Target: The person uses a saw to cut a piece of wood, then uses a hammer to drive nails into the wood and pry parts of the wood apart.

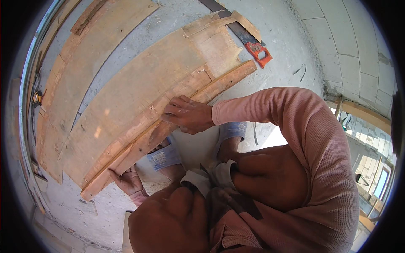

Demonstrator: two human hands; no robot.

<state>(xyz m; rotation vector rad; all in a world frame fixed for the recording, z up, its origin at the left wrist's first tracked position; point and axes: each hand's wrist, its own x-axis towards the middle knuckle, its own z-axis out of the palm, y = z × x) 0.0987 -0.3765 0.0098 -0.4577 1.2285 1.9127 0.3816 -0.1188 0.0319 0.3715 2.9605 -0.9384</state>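
Observation:
A long wooden batten (230, 80) lies along the near edge of a curved-looking plywood panel (143, 80), slanting from lower left to upper right. My right hand (190, 114) is closed over the batten near its middle, its fingers bent across the top towards the panel. Near the batten's lower left end, my left hand (128, 181) grips the near edge from below, thumb up against the wood. The undersides of both grips are hidden. Beyond the batten's far right end lies a handsaw with an orange-red handle (259, 55), its dark blade partly under thin wood scraps (247, 26).
A second plywood sheet (97, 42) lies farther left, with a short wood strip (88, 17) on it. A yellow and black tape measure (37, 98) rests by the left edge. A bent wire (302, 71) lies on the concrete floor near the block wall (337, 38).

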